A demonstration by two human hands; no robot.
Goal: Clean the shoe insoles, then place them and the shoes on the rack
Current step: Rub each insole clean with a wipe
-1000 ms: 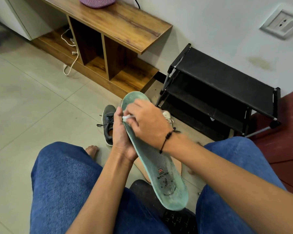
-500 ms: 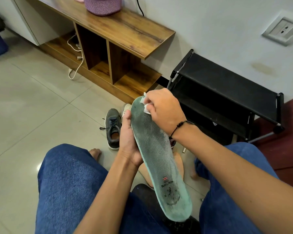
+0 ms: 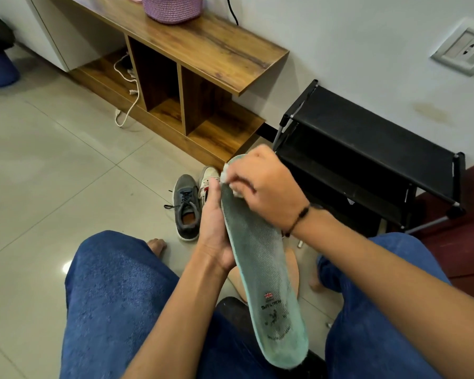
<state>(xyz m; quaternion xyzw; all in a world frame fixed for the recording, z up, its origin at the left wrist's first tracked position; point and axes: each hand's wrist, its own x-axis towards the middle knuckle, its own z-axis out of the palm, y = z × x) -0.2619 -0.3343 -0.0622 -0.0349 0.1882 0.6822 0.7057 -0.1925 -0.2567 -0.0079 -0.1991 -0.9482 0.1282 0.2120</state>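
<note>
While the right hand (image 3: 266, 187) covers the insole (image 3: 260, 272) toe, a wipe (image 3: 231, 184) barely shows.

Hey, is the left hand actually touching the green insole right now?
Touching. The head view shows the left hand wrapped along the green insole's left edge, thumb lying against its rim with no gap.

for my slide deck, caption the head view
Left hand holds a green insole while right hand wipes its toe end.
</note>
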